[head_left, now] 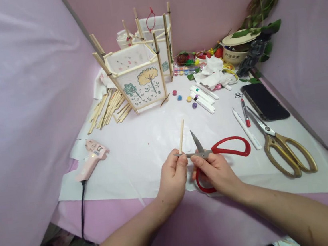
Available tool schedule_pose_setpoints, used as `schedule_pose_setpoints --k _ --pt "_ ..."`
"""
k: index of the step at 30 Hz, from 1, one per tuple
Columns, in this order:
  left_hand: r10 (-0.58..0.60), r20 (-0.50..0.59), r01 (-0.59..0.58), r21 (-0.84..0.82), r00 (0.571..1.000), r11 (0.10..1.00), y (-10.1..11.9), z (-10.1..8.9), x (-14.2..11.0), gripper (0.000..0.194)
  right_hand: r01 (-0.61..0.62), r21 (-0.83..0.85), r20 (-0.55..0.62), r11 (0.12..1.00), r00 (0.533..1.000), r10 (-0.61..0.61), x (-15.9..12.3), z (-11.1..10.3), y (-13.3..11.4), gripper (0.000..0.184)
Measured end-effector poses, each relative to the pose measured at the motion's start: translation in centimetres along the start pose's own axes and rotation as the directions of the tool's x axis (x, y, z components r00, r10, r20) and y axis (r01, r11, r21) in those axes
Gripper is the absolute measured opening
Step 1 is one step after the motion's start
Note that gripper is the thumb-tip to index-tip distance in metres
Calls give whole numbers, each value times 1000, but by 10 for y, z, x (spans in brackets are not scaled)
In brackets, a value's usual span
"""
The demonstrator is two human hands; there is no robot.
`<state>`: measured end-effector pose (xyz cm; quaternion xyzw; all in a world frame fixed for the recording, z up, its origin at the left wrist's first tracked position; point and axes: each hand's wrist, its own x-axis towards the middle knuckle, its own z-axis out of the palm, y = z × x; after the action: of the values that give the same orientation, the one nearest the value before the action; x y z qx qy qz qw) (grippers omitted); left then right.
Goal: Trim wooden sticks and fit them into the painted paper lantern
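Over the front of the table, my left hand (173, 174) pinches a short wooden stick (181, 134) that points up and away from me. My right hand (214, 169) grips red-handled scissors (230, 146) near their pivot, with the blades spread apart. One blade lies across the lower end of the stick, close to my left fingertips; the other points up and away. Beyond my hands stands a lantern frame (140, 81) of sticks and white panels, painted with trees. A second lantern (156, 39) with a red loop is partly hidden behind it.
A pile of sticks (109, 108) lies left of the lanterns, and a pink glue gun (93, 158) with a black cord is nearer. White markers (203, 98) are in the middle. At right are a phone (265, 101), gold-handled scissors (282, 147) and a white pen (247, 129).
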<state>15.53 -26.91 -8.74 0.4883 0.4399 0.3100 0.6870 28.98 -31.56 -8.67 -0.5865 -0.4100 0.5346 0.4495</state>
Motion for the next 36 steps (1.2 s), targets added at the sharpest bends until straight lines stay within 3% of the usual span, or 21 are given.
schedule_pose_setpoints --k 7,12,17,21,26,36 --pt "-30 52 32 -41 998 999 2 2 2 38 15 0 -95 1000 995 -15 1 0 -1 50" --pt "-55 192 92 -192 980 977 3 8 0 31 -31 35 26 999 999 30 4 -3 -7 52" --pt "-61 244 128 -266 968 955 4 2 3 34 -138 38 102 990 986 133 6 -6 -11 53" --pt "-50 203 87 -180 978 980 2 -1 3 34 -127 38 107 991 987 123 3 -6 -10 52" --pt "17 145 -10 -49 989 999 6 0 0 30 -20 -55 42 998 999 22 -2 -3 -8 53" --pt "-32 92 29 44 995 999 17 -2 -2 34 62 -140 -26 988 997 -66 -5 3 -5 50"
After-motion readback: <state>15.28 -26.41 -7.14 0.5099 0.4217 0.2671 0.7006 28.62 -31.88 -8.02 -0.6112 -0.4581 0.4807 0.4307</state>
